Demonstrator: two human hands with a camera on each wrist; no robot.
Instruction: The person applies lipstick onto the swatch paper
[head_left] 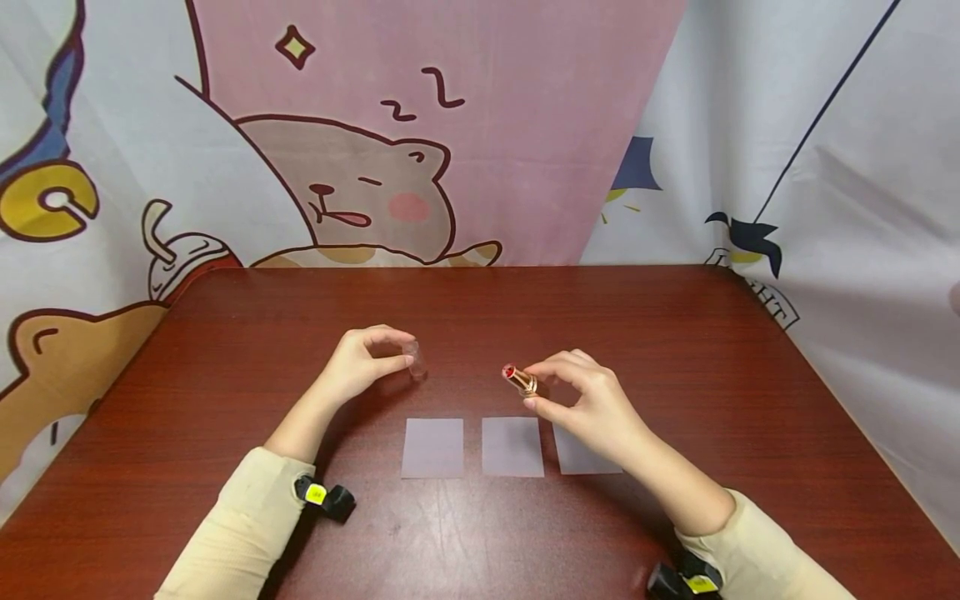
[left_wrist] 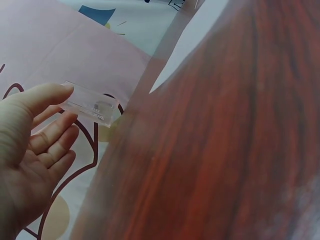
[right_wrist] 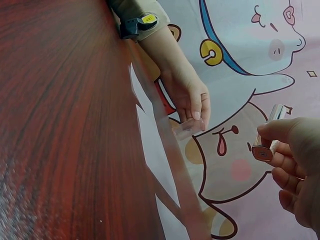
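Note:
A clear plastic lipstick cap [left_wrist: 92, 105] is pinched between the thumb and fingers of my left hand [head_left: 369, 357], left of the table's middle. In the head view the cap [head_left: 415, 363] points down, and I cannot tell whether it touches the wood. My right hand [head_left: 588, 400] pinches a gold lipstick [head_left: 522, 381] by its base. Its red tip [head_left: 509, 371] is uncovered and tilts up to the left. From the right wrist view, the lipstick's base [right_wrist: 262, 153] faces the camera. Cap and lipstick are apart.
Three pale paper squares lie in a row on the brown table [head_left: 420, 542]: a left one [head_left: 432, 448], a middle one [head_left: 512, 447] and a right one [head_left: 583, 454], partly covered by my right hand. A cartoon-printed cloth [head_left: 525, 125] hangs behind the table.

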